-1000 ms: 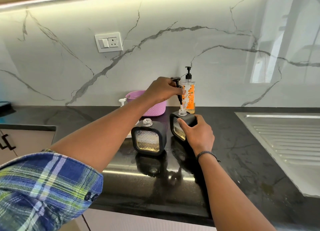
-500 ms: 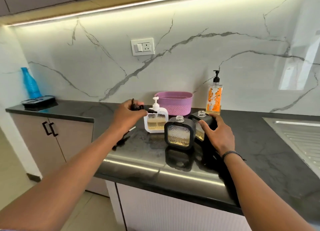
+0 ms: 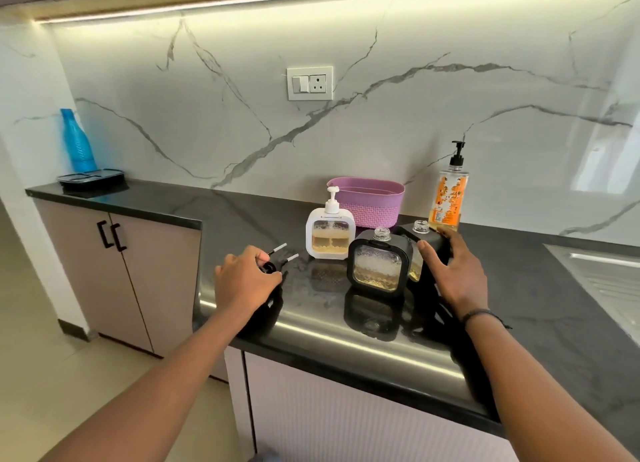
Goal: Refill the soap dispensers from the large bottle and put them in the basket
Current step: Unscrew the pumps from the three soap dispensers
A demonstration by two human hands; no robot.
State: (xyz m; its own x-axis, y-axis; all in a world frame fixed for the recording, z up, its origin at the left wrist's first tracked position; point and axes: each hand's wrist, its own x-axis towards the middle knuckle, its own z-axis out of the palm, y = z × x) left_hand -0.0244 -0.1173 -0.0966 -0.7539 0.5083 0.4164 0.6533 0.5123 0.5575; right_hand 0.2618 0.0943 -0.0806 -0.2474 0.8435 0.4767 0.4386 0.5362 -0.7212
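from the head camera, our only view, two black dispensers stand uncapped on the dark countertop [image 3: 519, 288]. the front black dispenser [image 3: 377, 267] has the rear black dispenser [image 3: 403, 232] close against its right rear corner. both show amber soap low in their windows. a white dispenser [image 3: 330, 240], pump on, stands just left of them. the purple basket [image 3: 367, 209] sits behind, and the large bottle [image 3: 448, 198] stands at the wall to the basket's right.

what could go wrong, as we judge it: the open necks are narrow, so a pour from the large bottle may run onto the glossy counter. a nudge from our right hand could tip the uncapped rear dispenser. the pump tubes may drip, or roll off the near edge.

our left hand [image 3: 247, 283] has its fingers curled round the black pump heads [image 3: 268, 267]. it is low over the counter, apart from both black dispensers, and the pale tubes point towards the white dispenser. our right hand [image 3: 455, 274] is spread with fairly straight fingers. its thumb lies on the rear dispenser's near side and its fingertips [image 3: 446, 232] by the top, resting rather than clamping. the large bottle stands just beyond those fingertips, untouched.
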